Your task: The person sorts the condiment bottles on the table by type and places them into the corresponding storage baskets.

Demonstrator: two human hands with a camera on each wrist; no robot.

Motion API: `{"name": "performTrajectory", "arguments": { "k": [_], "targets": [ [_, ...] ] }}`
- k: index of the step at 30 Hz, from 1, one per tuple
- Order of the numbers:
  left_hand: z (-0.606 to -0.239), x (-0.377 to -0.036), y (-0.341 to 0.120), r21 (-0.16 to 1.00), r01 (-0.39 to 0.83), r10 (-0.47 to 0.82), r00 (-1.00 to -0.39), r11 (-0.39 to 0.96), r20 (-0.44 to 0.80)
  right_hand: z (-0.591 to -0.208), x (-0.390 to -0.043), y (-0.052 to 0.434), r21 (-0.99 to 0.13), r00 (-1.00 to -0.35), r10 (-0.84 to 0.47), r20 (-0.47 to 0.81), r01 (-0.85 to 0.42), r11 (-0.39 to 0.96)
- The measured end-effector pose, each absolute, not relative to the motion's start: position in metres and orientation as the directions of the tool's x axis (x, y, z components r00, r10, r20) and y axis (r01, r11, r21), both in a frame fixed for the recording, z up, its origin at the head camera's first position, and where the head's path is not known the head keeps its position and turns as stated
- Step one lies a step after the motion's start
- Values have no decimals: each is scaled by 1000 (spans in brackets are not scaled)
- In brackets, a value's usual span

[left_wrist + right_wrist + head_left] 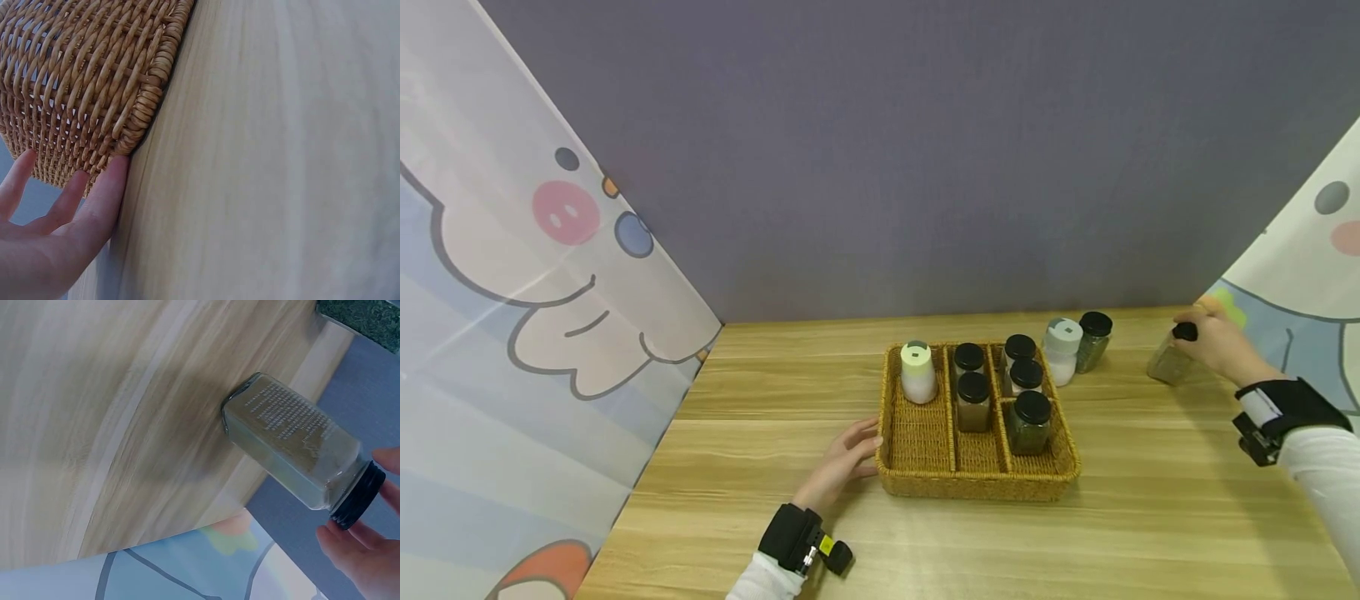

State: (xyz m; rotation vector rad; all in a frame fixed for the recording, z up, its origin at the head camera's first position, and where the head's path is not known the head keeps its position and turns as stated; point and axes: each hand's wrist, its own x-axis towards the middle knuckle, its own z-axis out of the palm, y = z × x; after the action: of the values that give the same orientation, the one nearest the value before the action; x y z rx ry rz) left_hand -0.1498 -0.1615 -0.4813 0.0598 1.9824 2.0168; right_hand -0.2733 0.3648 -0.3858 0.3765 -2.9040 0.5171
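Because the right hand (1213, 343) pinches the tilted jar (300, 447) only at its black cap (357, 495), it may slip onto the surface (925, 542), while the flat left hand (842, 462) steadies the basket (977, 483).

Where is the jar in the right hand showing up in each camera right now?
Head: the black-lidded jar is at far right, tilted, held by the right hand.
Left wrist: not in view; only the wicker basket and left hand.
Right wrist: centre-right, jar tilted, fingers at its lid.
Shared landmark: the wooden table.
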Motion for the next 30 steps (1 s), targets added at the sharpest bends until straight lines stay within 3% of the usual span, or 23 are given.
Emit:
{"name": "performTrajectory", "arguments": {
  "k": [19,30],
  "targets": [
    [-481,-149,-161,981,-192,257,-949,-18,-181,-389,-278,366,-230,-946,-250,205,-295,927],
    [-482,-150,-162,981,-193,261,-948,-11,-184,-384,-281,366,-193,-920,-337,200,-374,907]
  ]
}}
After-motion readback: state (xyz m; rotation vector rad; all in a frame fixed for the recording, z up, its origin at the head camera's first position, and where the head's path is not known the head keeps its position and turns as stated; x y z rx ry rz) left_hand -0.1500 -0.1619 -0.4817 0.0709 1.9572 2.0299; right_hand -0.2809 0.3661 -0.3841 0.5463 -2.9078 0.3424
